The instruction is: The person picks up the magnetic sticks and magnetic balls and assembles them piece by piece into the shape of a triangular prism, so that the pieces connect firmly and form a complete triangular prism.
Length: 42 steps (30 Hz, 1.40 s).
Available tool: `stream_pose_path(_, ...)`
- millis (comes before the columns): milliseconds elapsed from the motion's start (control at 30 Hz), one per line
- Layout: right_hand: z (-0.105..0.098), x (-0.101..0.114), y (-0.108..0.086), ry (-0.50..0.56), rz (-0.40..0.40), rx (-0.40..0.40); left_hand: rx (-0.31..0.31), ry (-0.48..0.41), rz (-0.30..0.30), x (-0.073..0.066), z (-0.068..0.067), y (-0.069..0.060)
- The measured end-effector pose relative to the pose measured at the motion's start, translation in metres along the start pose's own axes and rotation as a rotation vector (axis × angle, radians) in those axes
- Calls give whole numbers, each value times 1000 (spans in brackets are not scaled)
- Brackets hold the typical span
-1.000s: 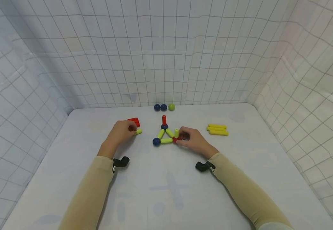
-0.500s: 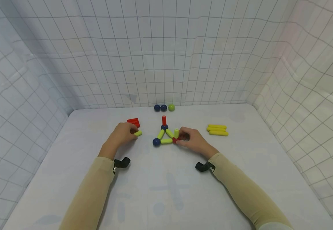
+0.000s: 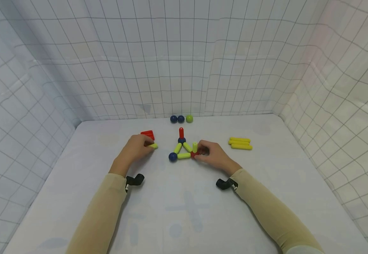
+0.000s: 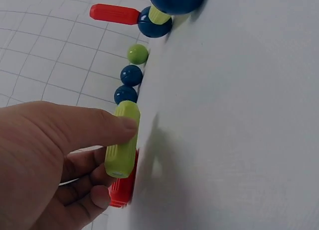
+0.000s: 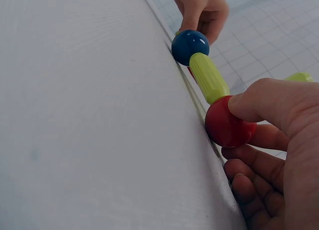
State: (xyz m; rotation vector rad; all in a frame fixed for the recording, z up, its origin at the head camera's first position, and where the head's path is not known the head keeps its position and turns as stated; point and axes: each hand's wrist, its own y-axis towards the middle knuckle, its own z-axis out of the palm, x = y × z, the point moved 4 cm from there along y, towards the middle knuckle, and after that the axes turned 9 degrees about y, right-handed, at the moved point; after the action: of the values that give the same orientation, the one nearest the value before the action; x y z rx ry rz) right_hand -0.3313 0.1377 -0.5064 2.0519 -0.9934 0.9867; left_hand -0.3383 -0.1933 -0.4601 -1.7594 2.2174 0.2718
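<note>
A light-green rod (image 4: 122, 140) is pinched between the thumb and fingers of my left hand (image 3: 135, 147), just above the table in the left wrist view. My right hand (image 3: 215, 155) grips a red ball (image 5: 229, 121) at the right corner of a triangle built from balls and light-green rods (image 3: 184, 155). Dark blue balls form its other corners, one at the front left (image 3: 173, 157) and one at the back (image 3: 182, 140). From the back ball a red rod (image 3: 181, 132) stands up. Another light-green rod (image 3: 195, 147) rises from the red ball.
Several red rods (image 3: 147, 134) lie just beyond my left hand. Two dark blue balls (image 3: 177, 119) and a green ball (image 3: 189, 118) sit along the table's back edge. Yellow rods (image 3: 240, 143) lie on the right. A gridded white cloth (image 3: 184, 60) hangs behind the table.
The light-green rod in my left hand has turned a little, with slight shifts of that hand. My right hand and the triangle have stayed in place.
</note>
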Motion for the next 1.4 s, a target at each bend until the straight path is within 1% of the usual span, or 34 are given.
stream_pose_path(133, 0, 1, 0, 3, 0, -1, -59, -56, 70, -8, -8, -1)
stream_pose_path(200, 0, 1, 0, 5, 5, 0, -81, -95, 93, -14, -12, -3)
stream_pose_path(367, 0, 0, -1, 3, 9, 1, -99, -202, 100, -24, -20, -8)
stream_pose_path(500, 0, 0, -1, 1, 6, -1, -112, -277, 104, -30, -23, -9)
stream_pose_path(600, 0, 0, -1, 2, 5, -2, -114, -327, 116, -34, -23, -8)
stream_pose_path(700, 0, 1, -1, 8, 2, 0, -94, -359, 135, -37, -19, -7)
stream_pose_path(800, -1, 2, 0, 13, 0, 5, -72, -362, 148, -40, -14, -5)
stream_pose_path(1000, -1, 4, 0, 9, 11, 8, -65, -366, 167, -46, -9, -5)
stream_pose_path(1133, 0, 4, -1, 8, 14, 5, -31, -375, 158, -50, -6, -6)
stream_pose_path(1233, 0, 3, 0, 10, 7, 3, -8, -365, 148, -53, -3, -6)
stream_pose_path(1400, -1, 4, 1, 9, -8, 5, -5, -344, 145, -56, -4, -8)
